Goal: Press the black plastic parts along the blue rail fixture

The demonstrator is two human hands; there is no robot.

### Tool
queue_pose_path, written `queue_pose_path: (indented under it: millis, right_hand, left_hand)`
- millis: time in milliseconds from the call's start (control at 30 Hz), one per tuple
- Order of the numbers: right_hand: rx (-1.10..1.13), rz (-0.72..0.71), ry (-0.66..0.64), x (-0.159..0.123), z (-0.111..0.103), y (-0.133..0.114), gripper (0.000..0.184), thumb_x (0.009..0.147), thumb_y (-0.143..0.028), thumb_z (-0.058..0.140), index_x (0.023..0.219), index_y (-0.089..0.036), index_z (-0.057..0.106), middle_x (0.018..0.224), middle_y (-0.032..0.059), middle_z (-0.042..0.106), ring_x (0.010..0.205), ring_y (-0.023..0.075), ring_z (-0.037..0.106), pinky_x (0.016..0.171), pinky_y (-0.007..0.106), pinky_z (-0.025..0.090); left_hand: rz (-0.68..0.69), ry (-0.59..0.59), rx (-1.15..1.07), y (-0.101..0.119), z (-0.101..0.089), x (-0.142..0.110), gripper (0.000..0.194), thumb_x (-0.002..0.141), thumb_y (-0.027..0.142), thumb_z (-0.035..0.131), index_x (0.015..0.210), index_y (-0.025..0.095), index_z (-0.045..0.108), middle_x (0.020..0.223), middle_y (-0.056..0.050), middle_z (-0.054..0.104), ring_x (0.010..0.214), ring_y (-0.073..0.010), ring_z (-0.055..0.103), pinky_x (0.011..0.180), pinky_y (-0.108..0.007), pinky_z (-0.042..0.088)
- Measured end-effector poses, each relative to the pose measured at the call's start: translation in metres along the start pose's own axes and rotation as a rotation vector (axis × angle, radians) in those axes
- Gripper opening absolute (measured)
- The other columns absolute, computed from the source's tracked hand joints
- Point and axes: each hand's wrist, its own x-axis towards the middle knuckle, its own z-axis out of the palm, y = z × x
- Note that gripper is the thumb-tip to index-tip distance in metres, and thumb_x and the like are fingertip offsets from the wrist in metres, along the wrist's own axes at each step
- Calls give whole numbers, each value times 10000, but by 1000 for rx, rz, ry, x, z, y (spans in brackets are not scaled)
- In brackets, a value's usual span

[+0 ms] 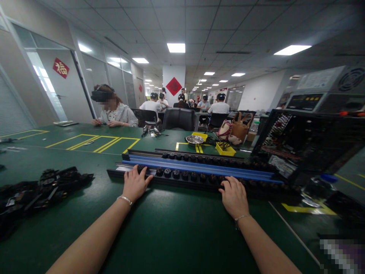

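Note:
A long black strip (185, 176) set with a row of round black sockets lies across the green table (159, 228), with a blue rail (199, 167) and a second black strip (196, 156) behind it. My left hand (135, 184) rests on the strip's left end, fingers stretched out flat over the sockets. My right hand (234, 196) lies on the strip further right, fingers curled down onto the sockets. Both wrists wear thin bracelets. Neither hand lifts anything.
A heap of black parts (40, 190) lies at the left. An open black computer case (302, 144) stands at the right. Behind are yellow bins (225, 149), a metal bowl (194, 140) and bags (236, 131). A seated person (114, 110) works at the far left; others sit further back.

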Motion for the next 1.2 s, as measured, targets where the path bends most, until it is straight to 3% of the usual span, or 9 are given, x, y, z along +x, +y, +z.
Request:
queue_pose_path:
  millis: [600, 967, 1200]
  right_hand:
    - [-21, -12, -7, 0, -2, -1, 99, 830, -227, 500, 900, -184, 555, 1161, 125, 554, 1184, 270, 409, 969, 438, 322]
    - [-22, -11, 9, 0, -1, -1, 94, 822, -230, 515, 893, -185, 556, 1145, 121, 569, 1166, 274, 434, 965, 437, 332]
    - [-28, -12, 14, 0, -1, -1, 86, 822, -230, 521, 887, -186, 557, 1149, 121, 569, 1173, 274, 428, 975, 437, 323]
  left_hand:
    - [-24, 37, -1, -6, 6, 2, 578, 878, 539, 318, 1307, 192, 491, 1377, -218, 375, 1215, -351, 404, 993, -519, 271]
    - [-53, 60, -57, -11, 8, 4, 483, 895, 486, 334, 1257, 242, 540, 1358, -158, 394, 1176, -297, 437, 982, -461, 315]
    - [-68, 58, -114, -11, 9, 4, 478, 902, 469, 323, 1251, 231, 546, 1359, -167, 383, 1188, -312, 420, 968, -492, 329]
